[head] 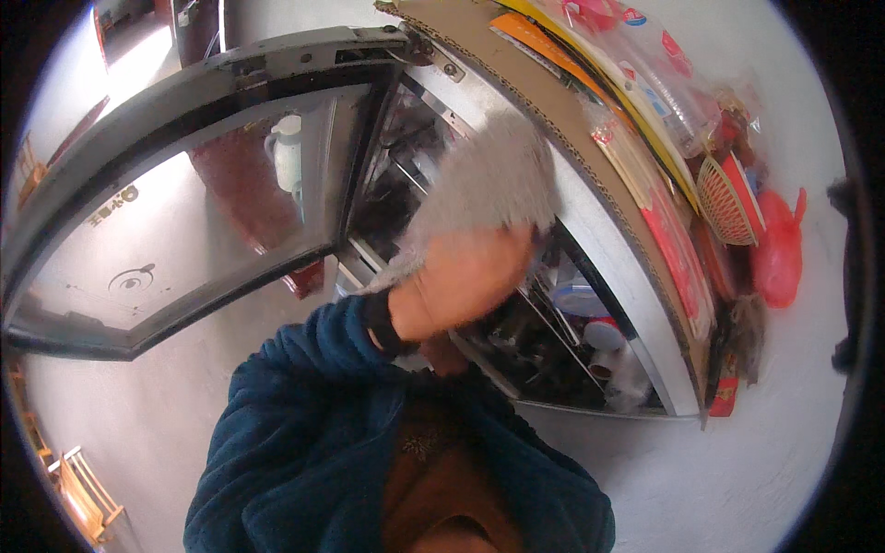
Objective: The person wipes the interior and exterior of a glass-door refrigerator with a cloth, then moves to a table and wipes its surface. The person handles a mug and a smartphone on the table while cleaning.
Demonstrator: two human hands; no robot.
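Note:
A grey-beige cloth (484,169), blurred, is in my left hand (460,276), which wears a black band (387,321) at the wrist. The cloth overlaps the top front rail of a metal-framed cabinet (608,214); I cannot tell whether it touches the rail. Behind and below my left wrist a small part of my right hand (444,354) shows; its fingers are hidden. To the left, the cabinet's glass door (235,186) stands swung out on its top hinge (449,69). Inside the cabinet are a clear plastic container with a blue rim (584,298) and several dim things.
A cardboard sheet (574,142) covers the cabinet top, bearing flat packets (664,221), a plastic basket (722,200) and a red plastic bag (778,249) near the white wall (816,345). A wooden chair (86,494) stands at lower left. The open door juts over the grey floor (173,428).

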